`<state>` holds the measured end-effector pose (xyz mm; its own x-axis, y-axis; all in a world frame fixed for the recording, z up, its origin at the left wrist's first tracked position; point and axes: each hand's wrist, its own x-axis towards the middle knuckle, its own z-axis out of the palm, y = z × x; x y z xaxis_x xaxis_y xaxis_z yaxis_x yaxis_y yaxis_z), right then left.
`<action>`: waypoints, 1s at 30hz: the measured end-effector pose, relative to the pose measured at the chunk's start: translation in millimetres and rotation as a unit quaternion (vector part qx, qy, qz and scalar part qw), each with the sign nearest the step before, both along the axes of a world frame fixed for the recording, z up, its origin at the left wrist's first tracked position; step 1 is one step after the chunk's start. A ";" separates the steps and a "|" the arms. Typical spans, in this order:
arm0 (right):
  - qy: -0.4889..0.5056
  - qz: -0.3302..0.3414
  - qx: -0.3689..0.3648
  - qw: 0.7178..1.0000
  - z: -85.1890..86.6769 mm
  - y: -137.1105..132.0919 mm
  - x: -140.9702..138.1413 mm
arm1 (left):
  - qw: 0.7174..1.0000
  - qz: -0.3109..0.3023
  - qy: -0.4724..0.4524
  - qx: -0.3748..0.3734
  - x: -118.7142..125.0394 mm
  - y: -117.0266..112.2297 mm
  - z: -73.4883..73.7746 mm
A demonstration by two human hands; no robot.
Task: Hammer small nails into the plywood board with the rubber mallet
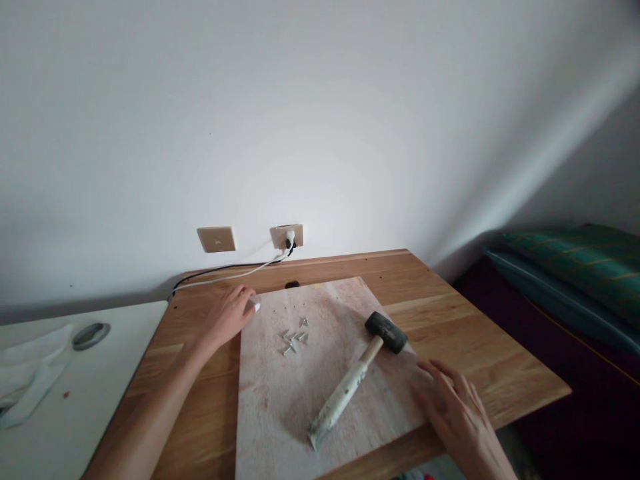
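Observation:
A whitish, worn wooden board (pixel 280 413) lies at a slight angle on the wooden table. My left hand (pixel 233 317) grips its far left corner, the thumb over the top with a white tip showing. At the right edge, near the front corner, my right hand (pixel 453 407) holds the board, its fingers partly blurred. A mallet (pixel 345 387) with a black head and a white-smeared handle rests diagonally on the board, head toward the far right. Several silver screws or nails (pixel 294 341) lie loose in a small group left of the mallet, touched by neither hand.
The wooden table (pixel 475 347) stands against a white wall. Cables (pixel 230 272) run along its back edge to a socket (pixel 287 236). On the left, a white table (pixel 95 380) carries a tape roll (pixel 91 336) and cloth-like sheets (pixel 33 373). Cushions (pixel 585 280) lie at the right.

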<state>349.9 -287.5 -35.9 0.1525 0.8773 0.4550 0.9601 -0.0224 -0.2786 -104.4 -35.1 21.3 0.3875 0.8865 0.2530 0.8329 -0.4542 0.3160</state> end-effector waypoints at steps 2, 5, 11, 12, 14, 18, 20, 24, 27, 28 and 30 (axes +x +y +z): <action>0.019 -0.004 -0.007 1.000 -8.5 -5.9 2.7 | 0.999 0.028 -0.015 -0.012 -11.8 -1.3 -7.4; 0.038 -0.010 0.001 0.999 -14.5 -8.7 0.1 | 0.997 0.033 -0.060 -0.036 -17.9 -4.2 -13.6; 0.031 0.003 0.011 0.999 -17.7 -8.4 -5.3 | 0.990 0.119 -0.062 -0.049 -7.9 -2.9 -11.4; 0.030 0.017 0.010 0.999 -17.7 -8.9 -7.1 | 0.987 0.147 -0.046 -0.047 -8.2 -2.6 -9.2; 0.023 0.049 0.014 0.998 -16.7 -10.1 -13.0 | 0.982 0.186 -0.002 -0.040 -13.6 -3.5 -2.9; -0.006 0.125 -0.005 0.992 -10.1 -10.2 -31.6 | 0.977 0.188 0.089 -0.050 -38.4 -11.4 14.0; -0.016 0.154 -0.014 0.988 -6.3 -8.8 -41.6 | 0.974 0.182 0.119 -0.063 -52.8 -14.7 20.8; -0.020 0.206 -0.013 0.978 -1.0 -4.4 -60.1 | 0.965 0.212 0.132 -0.075 -78.2 -13.7 23.9; -0.024 0.213 -0.001 0.977 0.0 0.1 -74.5 | 0.961 0.237 0.125 -0.074 -94.7 -10.2 20.8; -0.026 0.209 0.010 0.978 -0.5 1.6 -79.6 | 0.960 0.241 0.124 -0.075 -100.0 -9.4 19.8; -0.033 0.206 0.025 0.978 -2.6 4.5 -89.9 | 0.957 0.248 0.126 -0.080 -110.6 -8.7 18.4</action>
